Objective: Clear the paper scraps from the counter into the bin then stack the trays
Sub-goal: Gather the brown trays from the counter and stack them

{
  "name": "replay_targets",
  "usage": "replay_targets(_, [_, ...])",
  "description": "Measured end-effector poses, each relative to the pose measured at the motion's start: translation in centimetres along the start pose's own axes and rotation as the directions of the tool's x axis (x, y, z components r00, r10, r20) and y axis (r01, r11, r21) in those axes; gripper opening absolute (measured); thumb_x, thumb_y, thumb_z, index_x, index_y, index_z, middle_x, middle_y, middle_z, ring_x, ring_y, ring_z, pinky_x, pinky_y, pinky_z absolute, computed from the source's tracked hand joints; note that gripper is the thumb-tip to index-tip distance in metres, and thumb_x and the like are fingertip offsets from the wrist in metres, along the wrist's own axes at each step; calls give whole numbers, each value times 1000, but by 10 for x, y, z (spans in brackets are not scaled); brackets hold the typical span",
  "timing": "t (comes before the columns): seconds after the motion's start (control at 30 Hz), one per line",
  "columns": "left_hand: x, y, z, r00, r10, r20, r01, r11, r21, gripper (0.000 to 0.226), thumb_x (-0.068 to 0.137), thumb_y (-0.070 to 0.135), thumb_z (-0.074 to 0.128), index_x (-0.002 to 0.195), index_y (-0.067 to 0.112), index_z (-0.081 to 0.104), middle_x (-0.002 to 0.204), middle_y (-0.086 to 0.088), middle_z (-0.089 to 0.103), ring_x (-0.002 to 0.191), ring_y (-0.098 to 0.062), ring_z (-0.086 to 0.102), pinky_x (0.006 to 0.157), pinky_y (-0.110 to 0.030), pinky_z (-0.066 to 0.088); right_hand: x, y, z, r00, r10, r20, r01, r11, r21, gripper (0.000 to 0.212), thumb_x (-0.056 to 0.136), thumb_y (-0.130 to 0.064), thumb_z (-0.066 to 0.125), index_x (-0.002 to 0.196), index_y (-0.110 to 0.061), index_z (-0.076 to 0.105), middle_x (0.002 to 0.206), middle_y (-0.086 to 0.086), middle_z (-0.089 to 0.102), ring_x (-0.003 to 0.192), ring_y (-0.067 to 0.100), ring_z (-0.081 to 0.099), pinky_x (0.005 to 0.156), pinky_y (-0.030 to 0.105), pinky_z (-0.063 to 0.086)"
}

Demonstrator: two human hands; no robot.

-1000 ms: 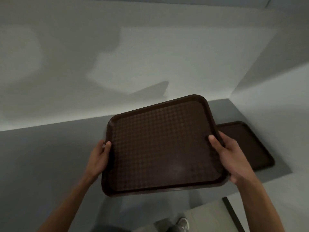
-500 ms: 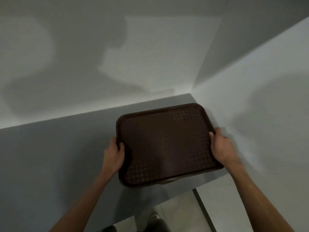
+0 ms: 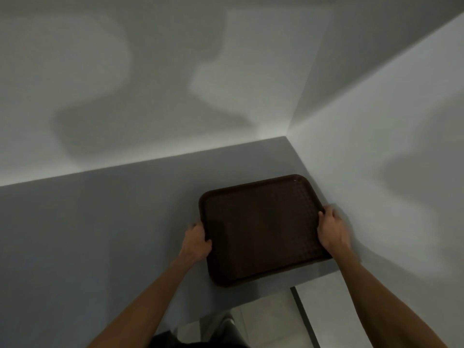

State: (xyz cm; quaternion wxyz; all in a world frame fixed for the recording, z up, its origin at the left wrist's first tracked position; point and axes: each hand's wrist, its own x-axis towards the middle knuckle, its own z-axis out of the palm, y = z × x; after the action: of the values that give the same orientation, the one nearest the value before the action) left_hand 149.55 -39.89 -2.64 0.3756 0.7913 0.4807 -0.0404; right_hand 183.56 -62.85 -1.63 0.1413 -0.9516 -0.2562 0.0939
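Since a second ago the brown tray (image 3: pixel 263 227) has come down from mid-air, where it was held tilted above the counter with a second tray showing past its right edge, and now sits low in the counter's right corner; that second tray no longer shows, and whether it lies underneath cannot be told from this angle.

From the head camera, the tray lies flat or nearly so on the grey counter (image 3: pixel 100 234), its far right corner close to the white side wall (image 3: pixel 389 159) and its near edge just short of the counter's front edge. Its surface carries a fine grid texture, dim in this light.

At the tray's left edge, the left hand (image 3: pixel 195 243) has its fingers curled around the rim and its thumb on top, gripping it. On the right edge sits the right hand (image 3: pixel 332 231), fingers wrapped over the rim next to the wall, likewise clamped on the tray. Both bare forearms reach in from the bottom of the picture.

Broad soft shadows fall across the back wall (image 3: pixel 150 84) and the side wall. Below the counter's front edge a strip of pale floor (image 3: pixel 271 320) shows, crossed by a dark line.
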Motion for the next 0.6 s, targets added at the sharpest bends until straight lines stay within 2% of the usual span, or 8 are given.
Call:
replay_targets(0.07, [2,-1,9,1000,-14,-1,14,1000,11,43,89,11,62,128,-2,48,124,-25,52,120,-41,51,100,-41,47,7,5,8,1000,12,-12,-13,1000,-7,34,113,-29,34,125,-5,54,124,26,61,104,45,63,89,52,54])
replay_targets(0.17, [7,-4,17,999,-30,-13,30,999,41,67,93,12,58,151,-5,30,131,-29,46,125,-44,45,106,-41,40,16,13,23,999,0,-34,-2,998,-68,34,112,-26,40,127,-1,57,125,28,54,112,47,54,98,55,49])
replay_targets(0.23, [10,-2,17,998,-56,5,56,998,24,78,97,12,56,159,-5,11,140,-31,42,128,-44,48,107,-41,41,17,14,31,999,3,-46,-5,999,-40,32,111,-27,42,127,-2,55,124,27,49,112,49,54,97,57,50])
replay_targets(0.3, [13,2,16,997,-75,20,74,997,33,80,101,12,54,160,-3,2,149,-28,40,132,-42,48,107,-41,40,15,10,31,1000,22,-10,-22,1000,-15,33,112,-31,35,130,-8,49,126,25,48,108,49,59,92,58,53])
replay_targets(0.4, [16,7,16,995,-96,18,95,993,70,80,102,10,53,161,-2,1,155,-25,36,137,-41,44,110,-41,38,11,6,31,999,17,49,-16,999,-28,37,114,-32,24,141,-12,41,128,25,55,108,48,63,89,58,54])
replay_targets(0.53, [17,10,17,996,-91,13,90,994,60,80,101,9,52,161,-1,0,154,-24,37,135,-40,46,109,-40,39,12,6,33,998,24,55,-23,1000,-15,36,113,-28,25,142,-12,40,129,26,56,111,48,61,90,58,52])
replay_targets(0.6, [17,3,15,998,-62,5,62,998,24,77,102,12,53,162,1,6,151,-25,43,132,-42,49,108,-42,42,15,5,35,997,59,49,-60,998,13,36,113,-29,30,140,-9,42,133,28,56,116,49,59,96,59,50])
